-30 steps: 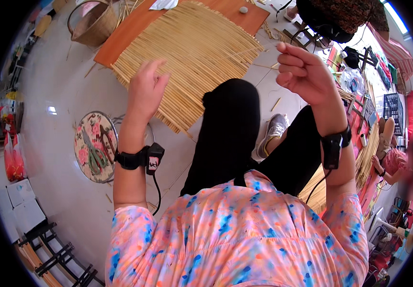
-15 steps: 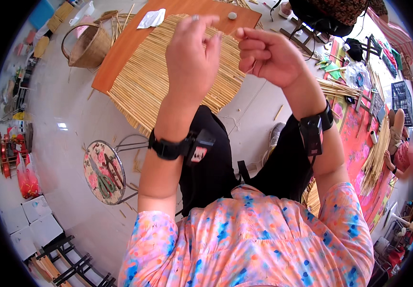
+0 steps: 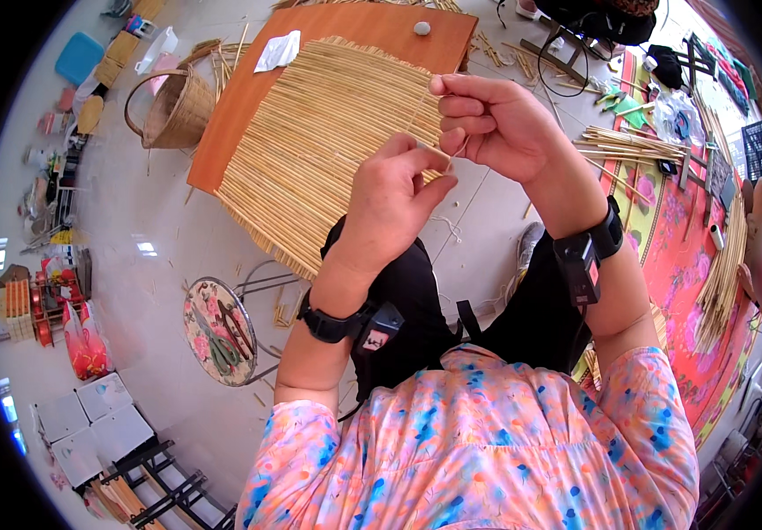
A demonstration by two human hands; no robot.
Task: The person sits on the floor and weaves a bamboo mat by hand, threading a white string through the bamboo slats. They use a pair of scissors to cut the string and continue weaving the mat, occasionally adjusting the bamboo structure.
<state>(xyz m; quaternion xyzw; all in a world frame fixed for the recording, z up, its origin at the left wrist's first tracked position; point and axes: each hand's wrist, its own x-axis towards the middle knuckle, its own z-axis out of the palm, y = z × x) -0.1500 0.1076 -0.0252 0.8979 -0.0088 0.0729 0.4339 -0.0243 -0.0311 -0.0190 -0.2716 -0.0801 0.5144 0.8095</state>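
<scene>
Thin pale string (image 3: 462,148) runs between my two hands, above the right edge of a straw-coloured mat (image 3: 328,132) of stalks laid side by side. My right hand (image 3: 509,128) is closed, thumb and forefinger pinching the string, other fingers curled. Just below and left of it, my left hand (image 3: 391,194) is closed too, its thumb and fingertips pinching the string. More string (image 3: 448,228) hangs loose near my knees. The mat lies across an orange-brown wooden board (image 3: 235,124). On that board are a crumpled white paper (image 3: 277,51) and a small round whitish stone (image 3: 421,28).
A floral-topped round stool (image 3: 195,322) at my left carries green-handled scissors (image 3: 222,349) and a dark-handled tool. Beyond it stands a woven basket (image 3: 188,115). Bundled stalks (image 3: 633,146) lie at the right, by a red floral mat (image 3: 663,256). Another person's hand (image 3: 746,281) shows far right.
My left hand has come down and nearer to me, turning its fingertips toward my right hand. My right hand has lowered slightly, still pinching. The whole view has shifted a little.
</scene>
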